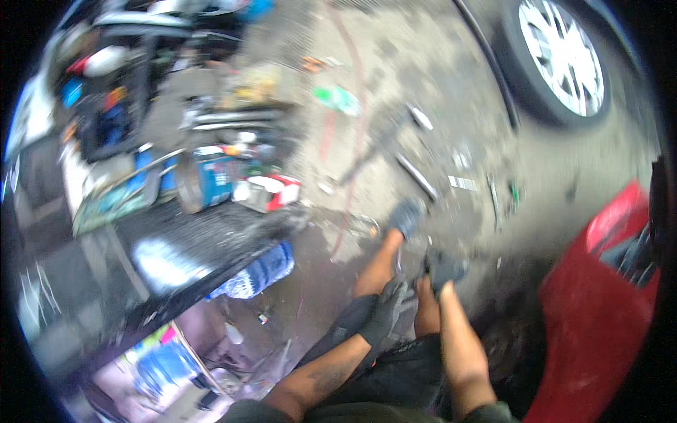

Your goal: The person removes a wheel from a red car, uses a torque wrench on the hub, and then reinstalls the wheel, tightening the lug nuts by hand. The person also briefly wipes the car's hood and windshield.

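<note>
My left hand [386, 310], in a dark glove, is held low in front of my legs. Something greyish shows at its fingers, too blurred to name. To its right, my right hand [444, 269], gloved in dark too, overlaps my lower leg and the shoe area. Motion smears the fingers of both hands, so their grip cannot be made out. Beyond the hands one grey shoe [407, 216] stands on the stained floor. On the floor ahead lies a long metal tool [417, 176], with a shorter light-coloured object [419, 117] farther off.
To the left, a black bench [233, 229] carries a blue tin [214, 176], a red-and-white box [271, 192] and assorted tools. Under its edge sits a large blue water bottle [259, 271]. A red car panel [599, 303] rises on the right; a wheel [557, 60] lies far right.
</note>
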`<state>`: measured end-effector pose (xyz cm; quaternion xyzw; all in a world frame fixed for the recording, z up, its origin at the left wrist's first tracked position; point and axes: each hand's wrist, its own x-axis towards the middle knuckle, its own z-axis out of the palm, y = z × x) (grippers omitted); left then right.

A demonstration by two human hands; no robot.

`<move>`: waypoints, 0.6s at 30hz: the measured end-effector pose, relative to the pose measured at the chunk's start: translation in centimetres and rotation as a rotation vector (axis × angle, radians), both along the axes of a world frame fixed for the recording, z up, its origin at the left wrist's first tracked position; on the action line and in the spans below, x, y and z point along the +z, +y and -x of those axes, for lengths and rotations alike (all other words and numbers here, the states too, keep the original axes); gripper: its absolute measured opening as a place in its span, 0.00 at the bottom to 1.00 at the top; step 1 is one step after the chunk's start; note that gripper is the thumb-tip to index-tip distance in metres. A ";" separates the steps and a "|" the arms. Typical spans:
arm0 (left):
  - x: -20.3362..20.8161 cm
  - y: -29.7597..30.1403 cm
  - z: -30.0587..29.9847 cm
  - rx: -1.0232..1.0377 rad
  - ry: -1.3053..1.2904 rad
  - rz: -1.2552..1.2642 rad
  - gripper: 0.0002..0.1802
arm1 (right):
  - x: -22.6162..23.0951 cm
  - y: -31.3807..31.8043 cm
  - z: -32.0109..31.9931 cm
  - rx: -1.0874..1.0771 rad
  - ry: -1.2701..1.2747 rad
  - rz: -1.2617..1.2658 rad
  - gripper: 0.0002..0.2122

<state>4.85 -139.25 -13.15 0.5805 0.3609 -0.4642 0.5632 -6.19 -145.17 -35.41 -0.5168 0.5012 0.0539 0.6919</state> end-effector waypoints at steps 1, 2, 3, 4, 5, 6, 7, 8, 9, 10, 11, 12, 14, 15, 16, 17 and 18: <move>0.9 1.6 -1.3 0.060 0.015 0.072 0.18 | 7.0 0.5 -2.9 -0.050 -0.070 -0.072 0.08; 0.4 4.5 -1.8 0.113 0.040 0.164 0.21 | 12.8 1.2 -5.0 0.058 -0.191 -0.064 0.08; -0.3 6.5 -2.3 0.169 0.090 0.254 0.24 | 18.9 1.1 -6.8 0.235 -0.213 0.027 0.11; -0.3 7.0 -3.2 0.154 0.155 0.371 0.23 | 24.4 0.5 -8.4 0.391 -0.228 0.130 0.13; -0.3 7.1 -4.1 0.119 0.233 0.499 0.22 | 23.7 1.3 -7.3 0.515 -0.182 0.151 0.15; -0.1 6.8 -4.3 0.150 0.273 0.554 0.21 | 26.2 0.1 -8.3 0.537 -0.201 0.246 0.16; 0.2 4.5 -4.7 0.135 0.325 0.629 0.20 | 30.0 -2.3 -8.9 0.517 -0.212 0.374 0.17; 1.9 3.8 -5.1 0.211 0.311 0.601 0.19 | 33.8 -3.7 -9.9 0.576 -0.139 0.438 0.17; 3.4 3.4 -5.7 0.287 0.303 0.571 0.18 | 33.8 -4.8 -10.0 0.485 -0.139 0.409 0.17; 4.7 3.7 -6.3 0.237 0.307 0.582 0.15 | 32.6 -5.9 -8.9 0.403 -0.151 0.363 0.16; 4.3 4.1 -6.9 0.224 0.260 0.601 0.15 | 32.5 -7.2 -8.0 0.316 -0.153 0.315 0.16; 2.1 5.6 -7.0 0.239 0.225 0.596 0.15 | 33.3 -7.9 -7.7 0.225 -0.102 0.162 0.14; 2.3 4.7 -9.0 0.303 0.008 0.697 0.13 | 34.1 -10.7 -5.7 0.059 -0.004 0.025 0.12; 3.3 3.9 -10.9 0.379 -0.115 0.758 0.15 | 33.0 -11.8 -3.5 0.005 0.041 0.005 0.11; 5.4 3.5 -14.8 0.445 -0.164 0.804 0.18 | 33.4 -12.7 -1.9 0.003 0.112 -0.033 0.08; 7.8 3.5 -19.6 0.505 -0.232 0.850 0.20 | 33.7 -13.6 -0.2 0.005 0.181 -0.074 0.06; 10.9 3.7 -25.5 0.552 -0.312 0.912 0.23 | 32.1 -14.7 2.7 0.026 0.149 -0.093 0.07</move>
